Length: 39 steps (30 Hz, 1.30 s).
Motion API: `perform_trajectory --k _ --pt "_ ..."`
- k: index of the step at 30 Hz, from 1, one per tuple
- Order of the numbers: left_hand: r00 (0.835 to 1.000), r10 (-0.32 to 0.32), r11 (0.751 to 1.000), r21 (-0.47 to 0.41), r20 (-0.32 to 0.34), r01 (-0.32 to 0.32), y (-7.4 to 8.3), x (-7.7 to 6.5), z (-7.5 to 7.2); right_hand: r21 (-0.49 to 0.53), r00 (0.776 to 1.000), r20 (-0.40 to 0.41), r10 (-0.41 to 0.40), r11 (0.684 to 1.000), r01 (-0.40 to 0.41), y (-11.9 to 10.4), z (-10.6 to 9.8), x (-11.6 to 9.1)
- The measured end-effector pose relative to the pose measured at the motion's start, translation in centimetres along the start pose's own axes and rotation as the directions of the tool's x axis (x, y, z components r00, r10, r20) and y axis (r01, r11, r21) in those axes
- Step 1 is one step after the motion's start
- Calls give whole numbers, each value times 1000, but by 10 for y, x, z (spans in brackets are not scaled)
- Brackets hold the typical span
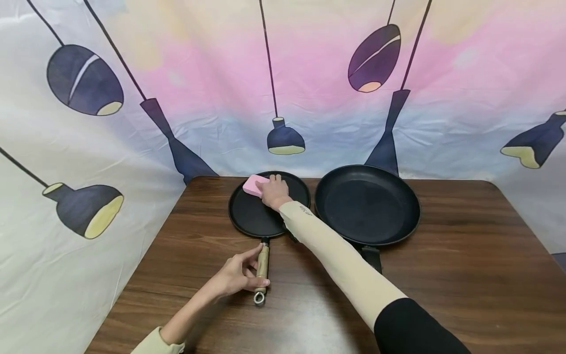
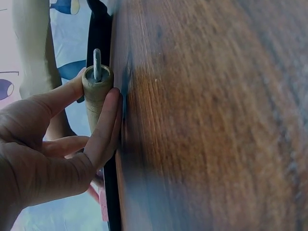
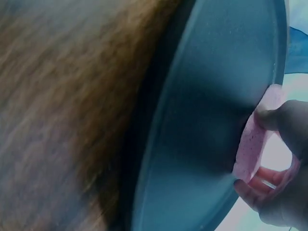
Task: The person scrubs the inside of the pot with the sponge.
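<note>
A flat black pan (image 1: 256,216) lies near the table's back edge, its wooden handle (image 1: 263,263) toward me. My left hand (image 1: 239,273) grips that handle between thumb and fingers; the left wrist view shows the handle (image 2: 97,91) end-on with a metal hanging ring. My right hand (image 1: 275,191) holds a pink sponge (image 1: 253,186) against the pan's upper left surface. In the right wrist view, thumb and fingers pinch the sponge (image 3: 255,137) by its sides, and its face meets the pan (image 3: 207,110).
A larger, deeper black frying pan (image 1: 367,206) stands right of the flat pan, its dark handle (image 1: 372,258) partly behind the right sleeve. Both are on a brown wooden table (image 1: 464,275). A lamp-patterned cloth (image 1: 212,73) hangs behind the table.
</note>
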State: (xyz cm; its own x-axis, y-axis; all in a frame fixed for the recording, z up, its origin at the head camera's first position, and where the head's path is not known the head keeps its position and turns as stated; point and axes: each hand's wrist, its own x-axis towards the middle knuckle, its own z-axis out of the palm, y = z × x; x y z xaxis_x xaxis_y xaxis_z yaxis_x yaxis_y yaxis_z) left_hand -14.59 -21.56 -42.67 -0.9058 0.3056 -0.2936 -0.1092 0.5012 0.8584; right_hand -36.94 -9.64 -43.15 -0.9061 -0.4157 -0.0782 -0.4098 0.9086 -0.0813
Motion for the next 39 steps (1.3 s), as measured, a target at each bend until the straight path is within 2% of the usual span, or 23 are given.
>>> perform_trajectory --k 3,6,9,11,15,19,22,26,30,34,36,39 --pt "1000 6 1000 6 3 -6 1 1 2 2 1000 21 -22 1000 22 2 -2 -7" --pt "1000 11 1000 -1 7 -11 2 2 3 -13 991 44 -127 992 127 -1 -4 -18" --pt "1000 23 1000 2 16 -23 4 4 3 -43 960 66 -273 960 276 -4 -5 -33" --pt "999 33 999 10 25 -33 5 6 3 -81 938 81 -336 936 342 -5 -5 -42" --pt "999 28 999 29 31 -29 5 6 1 -136 912 127 -390 904 406 -4 -7 -56" --pt "999 21 998 53 25 -22 5 6 1 -125 893 146 -426 887 444 2 -8 -61" --pt "999 27 997 73 19 -28 6 6 2 -112 908 121 -402 903 415 9 -8 -57" --pt "999 30 996 86 25 -32 8 5 6 -86 950 80 -302 947 309 18 -5 -43" --pt "999 24 997 68 42 -27 6 2 10 -63 990 27 -138 988 139 27 1 -28" --pt "998 34 996 78 45 -37 6 3 11 -40 1000 -22 22 999 -22 34 5 -21" --pt "999 36 994 101 38 -40 7 4 9 -27 999 -10 40 999 -40 35 3 -22" --pt "999 36 991 126 28 -40 9 7 5 -22 1000 16 -25 999 26 35 -2 -25"
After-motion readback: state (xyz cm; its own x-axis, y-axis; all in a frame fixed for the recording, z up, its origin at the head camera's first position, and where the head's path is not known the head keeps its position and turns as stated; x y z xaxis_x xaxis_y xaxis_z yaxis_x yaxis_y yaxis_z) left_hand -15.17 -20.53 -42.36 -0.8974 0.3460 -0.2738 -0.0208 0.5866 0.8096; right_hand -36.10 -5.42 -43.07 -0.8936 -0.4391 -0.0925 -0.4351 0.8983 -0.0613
